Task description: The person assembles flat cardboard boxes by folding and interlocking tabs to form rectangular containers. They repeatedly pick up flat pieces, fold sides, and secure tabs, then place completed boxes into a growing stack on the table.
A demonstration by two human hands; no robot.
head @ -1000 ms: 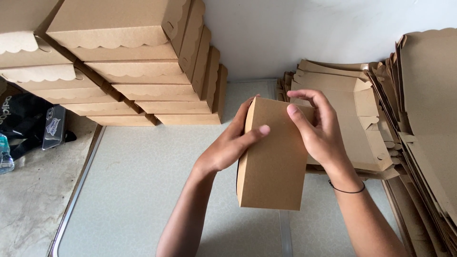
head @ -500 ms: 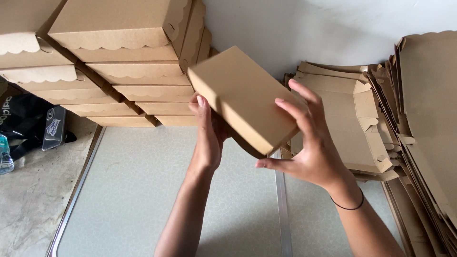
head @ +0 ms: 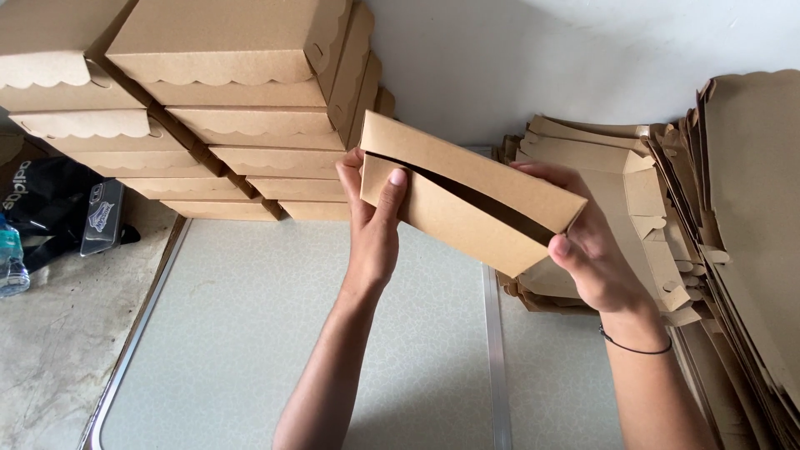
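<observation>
- Here, I see a brown cardboard box (head: 467,196) held up in the air over the pale table (head: 250,333), tilted so its right end sits lower than its left.
- Its lid is not quite shut: a dark slit runs along the front between lid and base, and I cannot tell whether anything is inside.
- The left hand (head: 373,225) grips the box's left end, thumb pressed flat on the front panel, fingers hidden behind.
- The right hand (head: 587,250) clasps the lower right corner, thumb on the front edge, fingers wrapped round the back; a thin dark band (head: 633,346) circles that wrist.
- Just behind the box, to the left, closed boxes with scalloped lids (head: 233,92) are stacked in stepped rows against the white wall (head: 542,58).
- To the right lies a heap of flat, unfolded box blanks (head: 733,208).
- At the far left, on the floor, I make out a black bag (head: 42,208) and part of a clear bottle (head: 12,262).
</observation>
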